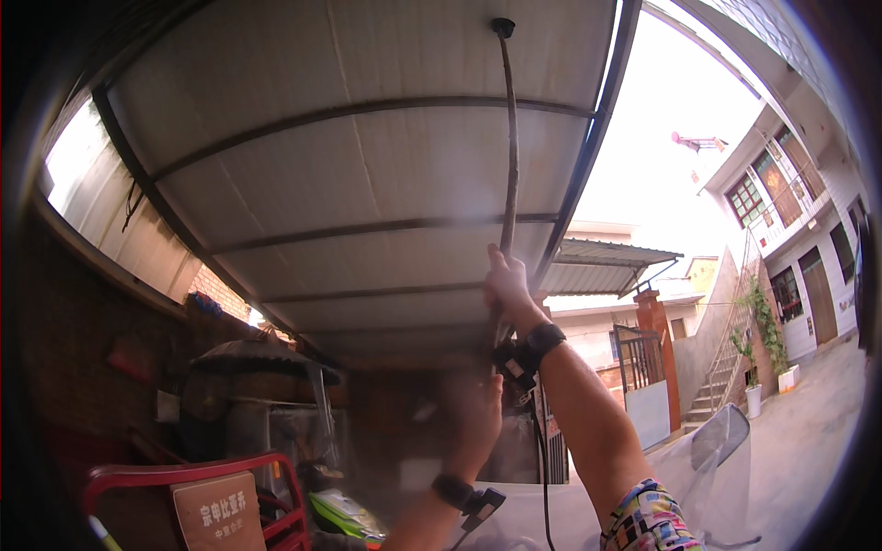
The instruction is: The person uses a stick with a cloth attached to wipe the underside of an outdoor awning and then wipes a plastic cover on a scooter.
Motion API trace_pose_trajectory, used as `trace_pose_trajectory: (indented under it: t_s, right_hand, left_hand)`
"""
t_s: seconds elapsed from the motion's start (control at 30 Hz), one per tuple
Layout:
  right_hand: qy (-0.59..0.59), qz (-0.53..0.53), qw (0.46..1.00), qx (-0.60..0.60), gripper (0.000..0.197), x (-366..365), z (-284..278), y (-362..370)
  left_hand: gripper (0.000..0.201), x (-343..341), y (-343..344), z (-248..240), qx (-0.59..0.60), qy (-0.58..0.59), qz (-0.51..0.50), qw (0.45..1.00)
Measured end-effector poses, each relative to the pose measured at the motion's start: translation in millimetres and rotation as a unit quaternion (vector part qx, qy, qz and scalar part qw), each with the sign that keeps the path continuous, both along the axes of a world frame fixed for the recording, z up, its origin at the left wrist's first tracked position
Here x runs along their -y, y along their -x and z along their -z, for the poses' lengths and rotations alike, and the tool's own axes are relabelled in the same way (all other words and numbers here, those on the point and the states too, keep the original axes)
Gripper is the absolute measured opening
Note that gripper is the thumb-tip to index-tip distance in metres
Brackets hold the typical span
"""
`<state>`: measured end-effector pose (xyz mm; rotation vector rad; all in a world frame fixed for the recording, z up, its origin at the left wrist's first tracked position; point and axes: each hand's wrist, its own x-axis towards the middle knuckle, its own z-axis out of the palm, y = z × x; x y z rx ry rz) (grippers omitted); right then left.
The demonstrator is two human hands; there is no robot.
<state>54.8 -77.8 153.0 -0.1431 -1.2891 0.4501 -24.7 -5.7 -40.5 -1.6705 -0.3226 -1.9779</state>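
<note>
A long, slightly bent wooden pole [511, 156] rises toward the sheet roof overhead. At its top end is a small dark cup-like piece [503, 27], close under a pale roof panel; I cannot tell whether it touches. My right hand [507, 280] is raised and wrapped around the pole's lower part, a dark band and device on its wrist. Lower down, my left hand [480, 413] is partly blurred and closed in line with the pole's lower end, its thumb pointing up. It too wears a wrist device, with a cable nearby. The pole's bottom is hidden behind my hands and wrist.
Dark metal beams [386, 108] cross the roof panels [276, 184]. At lower left stands a red metal frame [292, 477] with a brown board, beside a vehicle with a dark canopy [262, 354]. To the right are a clear plastic windshield [712, 450], a gate, stairs and potted plants.
</note>
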Motion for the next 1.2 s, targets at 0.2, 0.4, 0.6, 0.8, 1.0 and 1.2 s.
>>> trace_pose_trajectory:
  t_s: [0.2, 0.4, 0.6, 0.8, 1.0, 1.2]
  right_hand:
    - [-0.024, 0.008, 0.999, 0.025, 0.038, 9, 25, 12]
    - [-0.003, -0.014, 1.0, 0.005, 0.037, 46, 33, 2]
    - [-0.051, -0.047, 0.997, 0.039, 0.039, 79, -8, -13]
    - [-0.074, 0.01, 0.996, 0.044, 0.039, 104, -30, -12]
    - [-0.024, 0.036, 0.998, 0.05, 0.039, 85, -18, 2]
    - [-0.034, 0.094, 0.994, 0.041, 0.045, 25, 10, 1]
  left_hand:
    - [0.025, -24, 13, 25, 0.018, -0.094, -0.112, 0.989]
    - [0.013, 42, -6, 28, -0.042, -0.016, -0.219, 0.975]
    - [0.045, 111, -2, -19, -0.081, 0.426, 0.514, 0.74]
    - [0.044, 124, -12, -48, -0.132, 0.367, 0.52, 0.76]
    - [0.048, 105, -6, -33, -0.048, 0.386, 0.465, 0.795]
    - [0.033, 90, -14, 8, 0.012, 0.364, 0.454, 0.813]
